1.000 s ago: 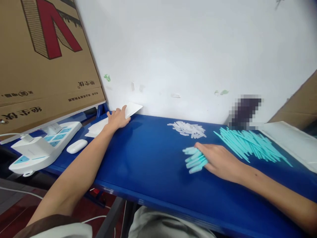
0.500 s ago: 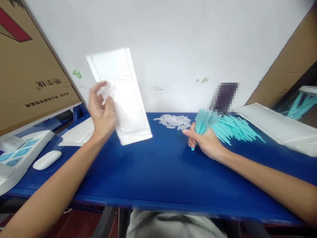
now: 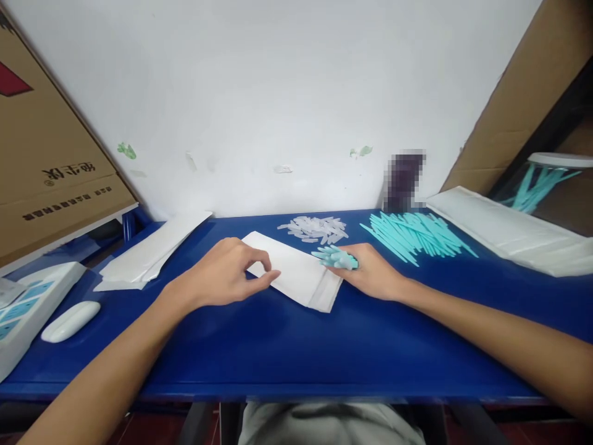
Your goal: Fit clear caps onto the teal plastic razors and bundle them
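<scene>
on the blue table (image 3: 278,352), 1 white envelope (image 3: 291,272) is slanting lengthwise, back-left to front-right; the left hand (image 3: 225,272) is curving thumb and forefinger apart, the right hand (image 3: 373,272) clutching 1 teal bundle (image 3: 340,258).

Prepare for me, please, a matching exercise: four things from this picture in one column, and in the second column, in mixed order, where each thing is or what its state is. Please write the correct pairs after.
Things
1. Left hand
2. Envelope
3. Right hand
4. Power strip

Places or states
A. Closed around teal sticks
B. At the left edge of the picture
C. Thumb and forefinger apart
D. Between the two hands

Pairs: 1-C, 2-D, 3-A, 4-B
</scene>
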`<action>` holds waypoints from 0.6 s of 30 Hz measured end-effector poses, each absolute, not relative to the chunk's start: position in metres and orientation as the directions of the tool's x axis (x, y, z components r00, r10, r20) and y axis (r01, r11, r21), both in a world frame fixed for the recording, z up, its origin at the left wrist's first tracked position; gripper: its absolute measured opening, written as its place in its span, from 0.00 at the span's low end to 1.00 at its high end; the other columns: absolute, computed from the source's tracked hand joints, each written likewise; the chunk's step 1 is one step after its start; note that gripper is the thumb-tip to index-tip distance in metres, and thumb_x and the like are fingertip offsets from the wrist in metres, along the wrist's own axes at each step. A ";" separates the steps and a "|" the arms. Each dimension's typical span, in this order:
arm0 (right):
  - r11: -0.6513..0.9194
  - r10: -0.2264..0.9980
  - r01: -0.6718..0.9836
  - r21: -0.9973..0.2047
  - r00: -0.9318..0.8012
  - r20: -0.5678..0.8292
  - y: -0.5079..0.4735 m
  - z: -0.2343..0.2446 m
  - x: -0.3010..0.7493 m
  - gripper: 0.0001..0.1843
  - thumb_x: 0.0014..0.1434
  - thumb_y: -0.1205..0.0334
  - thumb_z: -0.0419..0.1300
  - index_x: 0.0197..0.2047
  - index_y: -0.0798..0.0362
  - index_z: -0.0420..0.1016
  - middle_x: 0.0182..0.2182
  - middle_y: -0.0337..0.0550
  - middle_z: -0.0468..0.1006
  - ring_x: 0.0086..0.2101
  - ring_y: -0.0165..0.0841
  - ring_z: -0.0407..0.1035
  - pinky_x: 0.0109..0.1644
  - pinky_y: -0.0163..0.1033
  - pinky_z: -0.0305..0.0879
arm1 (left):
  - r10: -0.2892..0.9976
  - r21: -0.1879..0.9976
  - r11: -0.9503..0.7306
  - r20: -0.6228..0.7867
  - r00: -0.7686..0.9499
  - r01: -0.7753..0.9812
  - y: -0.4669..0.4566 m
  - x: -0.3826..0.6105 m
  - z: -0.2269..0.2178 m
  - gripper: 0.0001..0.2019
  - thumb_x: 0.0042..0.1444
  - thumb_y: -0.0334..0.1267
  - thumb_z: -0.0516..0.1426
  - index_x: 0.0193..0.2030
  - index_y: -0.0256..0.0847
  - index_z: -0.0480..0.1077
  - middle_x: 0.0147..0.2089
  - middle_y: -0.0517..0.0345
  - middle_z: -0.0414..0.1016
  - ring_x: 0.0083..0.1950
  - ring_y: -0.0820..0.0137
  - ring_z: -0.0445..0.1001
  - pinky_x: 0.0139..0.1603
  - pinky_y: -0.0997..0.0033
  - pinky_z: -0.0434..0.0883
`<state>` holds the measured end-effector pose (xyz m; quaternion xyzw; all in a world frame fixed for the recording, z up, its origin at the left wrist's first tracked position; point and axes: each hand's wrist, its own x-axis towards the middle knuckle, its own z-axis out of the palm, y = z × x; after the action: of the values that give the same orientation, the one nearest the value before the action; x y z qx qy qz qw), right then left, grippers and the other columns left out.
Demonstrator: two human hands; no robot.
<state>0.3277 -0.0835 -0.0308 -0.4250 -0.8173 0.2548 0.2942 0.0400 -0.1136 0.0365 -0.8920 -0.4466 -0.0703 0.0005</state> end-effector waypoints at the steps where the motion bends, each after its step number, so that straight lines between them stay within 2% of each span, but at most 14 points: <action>1: 0.509 0.849 0.556 -0.657 -0.450 0.277 -0.084 -0.031 0.327 0.16 0.59 0.52 0.58 0.25 0.52 0.66 0.23 0.37 0.69 0.25 0.29 0.57 0.29 0.36 0.50 | 0.747 0.072 -0.660 0.174 0.642 0.748 -0.114 0.041 0.033 0.19 0.63 0.55 0.54 0.46 0.44 0.79 0.33 0.54 0.79 0.37 0.62 0.77 0.42 0.63 0.68; 2: 0.510 0.853 0.567 -0.647 -0.431 0.295 -0.085 -0.030 0.327 0.16 0.58 0.53 0.58 0.24 0.52 0.64 0.22 0.36 0.67 0.24 0.28 0.56 0.29 0.36 0.49 | 0.697 0.072 -0.711 0.205 0.687 0.699 -0.112 0.043 0.028 0.22 0.61 0.55 0.57 0.54 0.45 0.76 0.45 0.50 0.80 0.48 0.57 0.77 0.51 0.59 0.68; 3: 0.517 0.852 0.579 -0.630 -0.418 0.315 -0.086 -0.028 0.327 0.16 0.57 0.53 0.59 0.23 0.52 0.63 0.21 0.35 0.66 0.24 0.28 0.55 0.29 0.36 0.49 | 0.657 0.069 -0.749 0.202 0.726 0.659 -0.109 0.044 0.022 0.29 0.59 0.56 0.59 0.63 0.46 0.70 0.58 0.47 0.76 0.59 0.52 0.72 0.60 0.53 0.65; 4: 0.526 0.849 0.599 -0.604 -0.412 0.332 -0.087 -0.026 0.327 0.15 0.55 0.54 0.59 0.23 0.51 0.62 0.20 0.35 0.66 0.24 0.28 0.55 0.29 0.36 0.49 | 0.632 0.073 -0.774 0.159 0.759 0.629 -0.105 0.044 0.015 0.35 0.58 0.57 0.60 0.70 0.48 0.62 0.69 0.46 0.65 0.68 0.48 0.63 0.66 0.48 0.58; 6: 0.537 0.844 0.675 -0.505 -0.421 0.333 -0.088 -0.022 0.329 0.14 0.53 0.55 0.59 0.23 0.51 0.62 0.20 0.36 0.68 0.24 0.29 0.58 0.29 0.37 0.48 | 0.624 0.115 -0.777 0.014 0.781 0.619 -0.097 0.045 0.003 0.41 0.61 0.57 0.57 0.76 0.52 0.47 0.78 0.47 0.47 0.75 0.46 0.50 0.71 0.41 0.49; 7: 0.532 0.846 0.731 -0.427 -0.432 0.314 -0.088 -0.019 0.330 0.12 0.53 0.56 0.59 0.23 0.51 0.63 0.20 0.36 0.69 0.23 0.30 0.59 0.29 0.37 0.47 | 0.638 0.136 -0.758 -0.049 0.769 0.638 -0.094 0.046 -0.001 0.40 0.63 0.56 0.55 0.77 0.54 0.42 0.79 0.48 0.41 0.76 0.45 0.48 0.71 0.39 0.47; 9: 0.496 0.862 0.837 -0.229 -0.444 0.246 -0.086 -0.015 0.333 0.07 0.53 0.60 0.57 0.25 0.50 0.65 0.21 0.38 0.72 0.23 0.32 0.62 0.28 0.38 0.44 | 0.679 0.148 -0.710 -0.117 0.725 0.689 -0.090 0.047 -0.004 0.39 0.64 0.58 0.52 0.77 0.56 0.39 0.79 0.46 0.40 0.75 0.43 0.49 0.69 0.36 0.48; 12: 0.463 0.875 0.887 0.010 -0.458 0.158 -0.081 -0.011 0.337 0.04 0.53 0.65 0.56 0.27 0.50 0.68 0.24 0.41 0.76 0.24 0.34 0.67 0.27 0.39 0.41 | 0.739 0.116 -0.656 -0.104 0.666 0.746 -0.091 0.051 -0.001 0.47 0.58 0.67 0.53 0.77 0.52 0.40 0.73 0.41 0.53 0.69 0.41 0.56 0.66 0.35 0.52; 15: 0.481 0.861 0.869 0.114 -0.493 0.129 -0.078 -0.011 0.339 0.06 0.57 0.64 0.55 0.30 0.51 0.70 0.29 0.43 0.79 0.27 0.35 0.71 0.27 0.39 0.41 | 0.769 0.125 -0.624 -0.080 0.634 0.772 -0.095 0.054 0.002 0.51 0.52 0.72 0.54 0.75 0.44 0.49 0.62 0.41 0.64 0.60 0.46 0.63 0.61 0.43 0.61; 18: 0.492 0.842 0.843 0.217 -0.524 0.124 -0.077 -0.012 0.339 0.06 0.57 0.68 0.54 0.32 0.52 0.72 0.32 0.45 0.81 0.30 0.37 0.73 0.28 0.40 0.41 | 0.771 0.177 -0.613 -0.076 0.632 0.770 -0.098 0.055 0.003 0.44 0.50 0.70 0.58 0.67 0.43 0.62 0.55 0.45 0.67 0.54 0.51 0.66 0.53 0.54 0.67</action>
<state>0.3394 -0.0775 -0.0116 -0.4878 -0.8638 -0.1262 0.0007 0.0552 -0.0984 0.0027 -0.8981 -0.4290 -0.0037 -0.0969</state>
